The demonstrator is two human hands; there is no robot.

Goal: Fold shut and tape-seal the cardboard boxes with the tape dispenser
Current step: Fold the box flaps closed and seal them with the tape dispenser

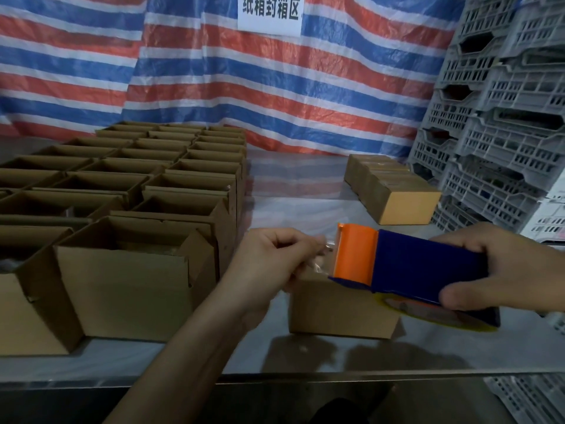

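The right hand (495,270) grips the tape dispenser (406,267), its long axis running leftward over the closed box (339,310) below, toward the left hand (269,264) pinching the tape end (321,258).

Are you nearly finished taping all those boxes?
Not nearly. A short row of closed boxes sits at the far right, apparently done. Right now the left hand pinches the tape end while the right hand holds the tape dispenser over the front box. Many open boxes on the left are not yet sealed.
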